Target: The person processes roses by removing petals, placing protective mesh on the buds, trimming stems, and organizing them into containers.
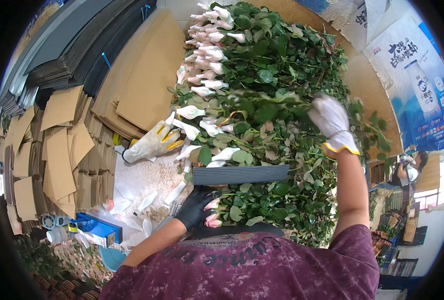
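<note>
My left hand (pixel 195 210), in a black glove, is at the near edge of the table against pink rose buds (pixel 212 221). Its fingertips are partly hidden by the buds and by a dark corrugated strip (pixel 240 174) just beyond. Reaching far to the right, my right hand (pixel 330 116) wears a white glove with a yellow cuff. It is blurred and closed around leafy rose stems (pixel 293 99), whose ends appear to stick out past the hand. Roses with white foam net sleeves (pixel 190 111) lie between the hands, heads to the left.
A stained white-and-yellow glove (pixel 150 142) lies left of the roses. Loose net sleeves (pixel 147 201) are scattered on the tabletop (pixel 132 172). Cardboard sheets (pixel 150 75) and stacked cardboard pieces (pixel 64 165) stand left. A sleeved rose pile (pixel 274 48) fills the back. Another person (pixel 409 168) is far right.
</note>
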Tool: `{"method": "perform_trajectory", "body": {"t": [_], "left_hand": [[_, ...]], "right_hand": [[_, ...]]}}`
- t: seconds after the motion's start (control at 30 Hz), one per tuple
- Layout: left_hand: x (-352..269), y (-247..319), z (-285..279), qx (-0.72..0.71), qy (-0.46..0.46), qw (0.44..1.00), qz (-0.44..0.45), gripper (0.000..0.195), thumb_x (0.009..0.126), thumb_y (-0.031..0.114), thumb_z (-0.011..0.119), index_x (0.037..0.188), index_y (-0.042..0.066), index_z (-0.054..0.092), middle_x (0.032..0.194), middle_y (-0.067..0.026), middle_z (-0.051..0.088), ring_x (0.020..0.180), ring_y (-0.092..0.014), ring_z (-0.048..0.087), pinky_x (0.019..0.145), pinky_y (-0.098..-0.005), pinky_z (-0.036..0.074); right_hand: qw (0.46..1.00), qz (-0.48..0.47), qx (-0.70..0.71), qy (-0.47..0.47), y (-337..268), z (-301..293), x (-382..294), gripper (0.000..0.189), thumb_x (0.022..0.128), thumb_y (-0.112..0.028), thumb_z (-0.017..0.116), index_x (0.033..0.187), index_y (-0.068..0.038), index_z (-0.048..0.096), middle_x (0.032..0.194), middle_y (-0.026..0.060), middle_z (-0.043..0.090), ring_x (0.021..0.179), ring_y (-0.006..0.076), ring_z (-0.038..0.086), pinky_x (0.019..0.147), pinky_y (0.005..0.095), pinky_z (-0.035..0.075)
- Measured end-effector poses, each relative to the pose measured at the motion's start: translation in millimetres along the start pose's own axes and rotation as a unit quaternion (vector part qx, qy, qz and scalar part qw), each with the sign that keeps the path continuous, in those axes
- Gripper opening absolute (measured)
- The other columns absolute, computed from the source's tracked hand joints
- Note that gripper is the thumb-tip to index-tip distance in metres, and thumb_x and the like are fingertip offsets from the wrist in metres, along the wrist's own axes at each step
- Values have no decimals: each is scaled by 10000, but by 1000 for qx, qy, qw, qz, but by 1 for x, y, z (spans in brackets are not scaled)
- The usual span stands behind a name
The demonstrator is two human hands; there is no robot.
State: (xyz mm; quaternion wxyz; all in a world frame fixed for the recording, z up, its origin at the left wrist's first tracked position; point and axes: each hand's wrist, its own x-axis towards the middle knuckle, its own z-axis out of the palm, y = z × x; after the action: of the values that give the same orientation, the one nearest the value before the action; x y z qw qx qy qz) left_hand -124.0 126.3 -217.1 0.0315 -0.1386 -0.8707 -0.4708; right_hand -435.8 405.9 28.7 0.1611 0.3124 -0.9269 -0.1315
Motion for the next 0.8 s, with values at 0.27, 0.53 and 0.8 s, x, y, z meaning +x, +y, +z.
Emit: {"method": "perform_trajectory", "body": {"t": [0.27, 0.53, 0.8], "left_hand": [[2, -19, 4, -36, -44, 998, -36, 357, 771, 137, 629, 1117, 64, 578, 1014, -161, 570, 1001, -378, 534, 884, -427, 442], [4, -12, 10, -427, -51, 858, -281, 292, 870, 157, 611, 1141, 56, 651, 1129, -131, 656, 974, -238, 644, 793, -325, 513], [-1, -22, 14, -161, 17, 985, -55, 448, 756, 180, 775, 1162, 53, 637, 1169, -157, 625, 1079, -316, 601, 927, -378, 483]], "right_hand": [[977, 68, 195, 57, 16, -111, -99, 231, 856, -117, 629, 1052, 5, 642, 1071, 195, 662, 971, 352, 641, 846, 398, 507], [990, -27, 133, -23, -81, -45, -192, 258, 741, -39, 674, 995, -87, 684, 960, 110, 693, 836, 299, 671, 696, 353, 563], [861, -246, 332, -296, -222, 0, -119, 232, 791, -233, 592, 914, -40, 627, 923, 188, 665, 850, 393, 658, 732, 453, 539]]}}
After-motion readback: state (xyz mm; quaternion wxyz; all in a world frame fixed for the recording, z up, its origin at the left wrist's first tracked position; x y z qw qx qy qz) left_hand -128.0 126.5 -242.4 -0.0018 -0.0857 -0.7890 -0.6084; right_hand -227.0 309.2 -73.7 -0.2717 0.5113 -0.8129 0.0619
